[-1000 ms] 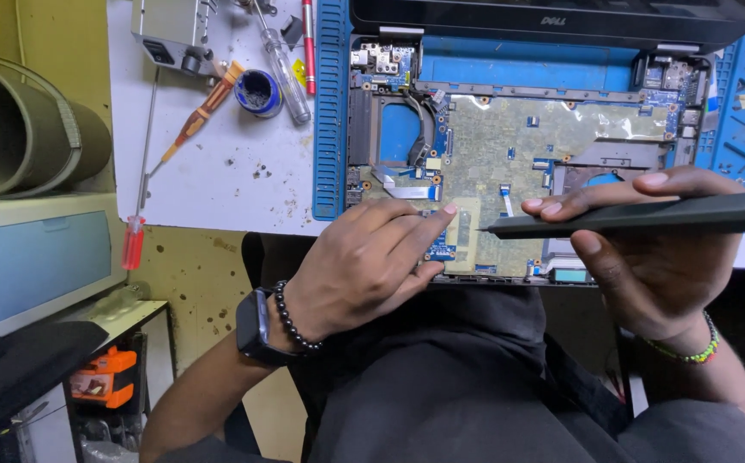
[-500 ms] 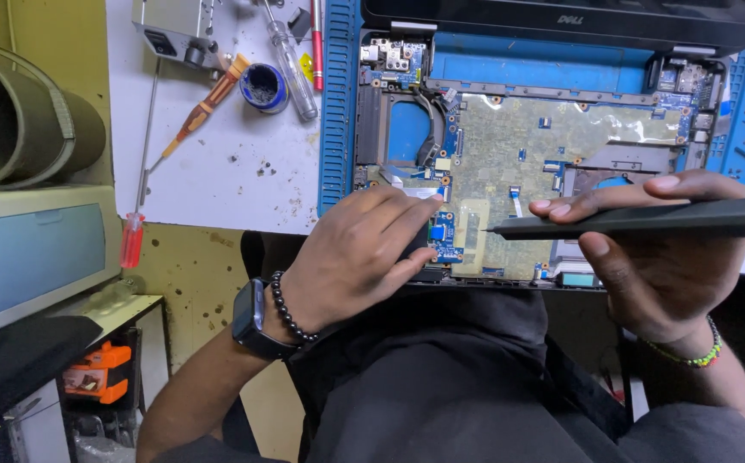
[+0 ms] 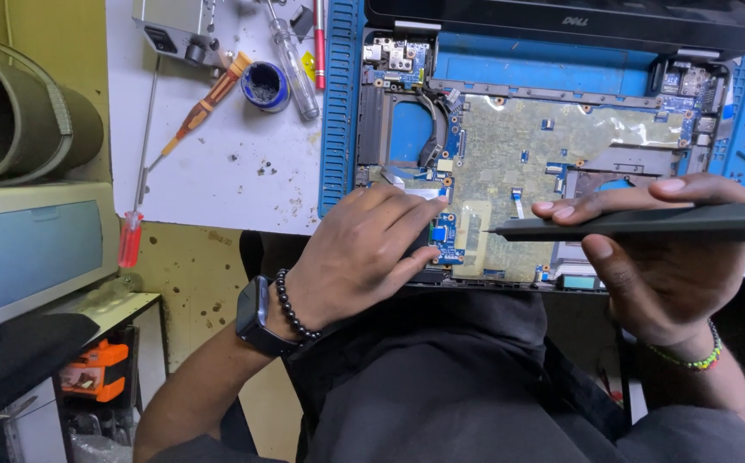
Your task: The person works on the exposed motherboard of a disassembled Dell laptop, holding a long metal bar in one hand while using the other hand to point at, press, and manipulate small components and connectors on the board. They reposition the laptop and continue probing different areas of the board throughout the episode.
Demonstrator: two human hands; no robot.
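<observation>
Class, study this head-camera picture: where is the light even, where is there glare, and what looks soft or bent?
Head view: even light on the circuit board; glare on its clear film, upper right; the dark tool in the right hand is slightly soft; the bench edge bows from lens distortion.

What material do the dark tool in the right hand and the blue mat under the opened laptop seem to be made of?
Dark tool: likely matte plastic or coated metal, with an even dull grey-black surface and no shine; its fine tip looks metallic. The right hand holds it.
Blue mat: probably silicone or rubber, with a soft matte blue surface and moulded ridges and compartments.
</observation>
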